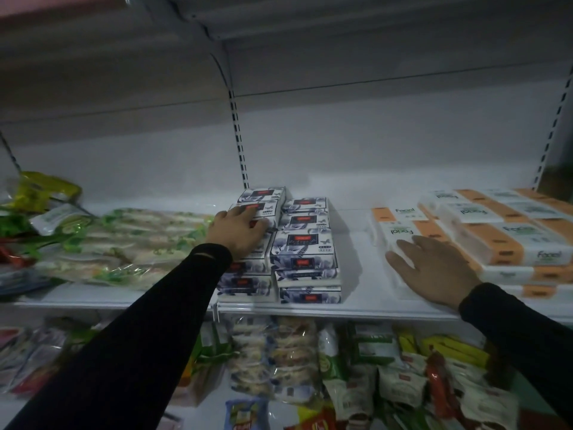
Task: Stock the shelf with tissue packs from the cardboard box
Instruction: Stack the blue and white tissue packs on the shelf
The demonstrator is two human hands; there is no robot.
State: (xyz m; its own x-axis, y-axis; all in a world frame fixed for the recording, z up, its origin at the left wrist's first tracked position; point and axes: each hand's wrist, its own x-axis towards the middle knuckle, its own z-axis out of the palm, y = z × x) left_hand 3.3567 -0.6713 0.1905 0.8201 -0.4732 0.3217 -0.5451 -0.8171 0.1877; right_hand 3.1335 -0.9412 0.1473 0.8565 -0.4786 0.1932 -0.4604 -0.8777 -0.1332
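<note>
Shelf: a white metal shelf (356, 308) runs across the middle of the frame, with a white back panel and a slotted upright behind it.
Blue-and-white tissue packs: two stacks (302, 248) stand side by side at the centre of the shelf, floral print with red labels, the right stack reaching the front edge.
Left hand: the left hand (237, 232) lies on top of the left stack, centre frame, fingers spread and bent over the upper pack; palm down, it presses or lightly grips the pack, and which of the two I cannot tell.
Right hand: the right hand (434, 270) lies flat at lower right of the shelf, fingers straight and spread, resting on a white pack at the near end of the orange-and-white group; it grips nothing.
Orange-and-white tissue packs: marked "Facial" (496, 240), they lie in layered rows at the right of the frame, well apart from the blue stacks with bare shelf between.
Green-printed bags: clear bags with green print (124, 243) lie flat at the left of the shelf, just beside the left stack.
Lower shelf: assorted snack packets (356, 367) crowd the bottom of the frame.
Sleeves: both arms wear black long sleeves (124, 352).
Cardboard box: not seen in this view.
</note>
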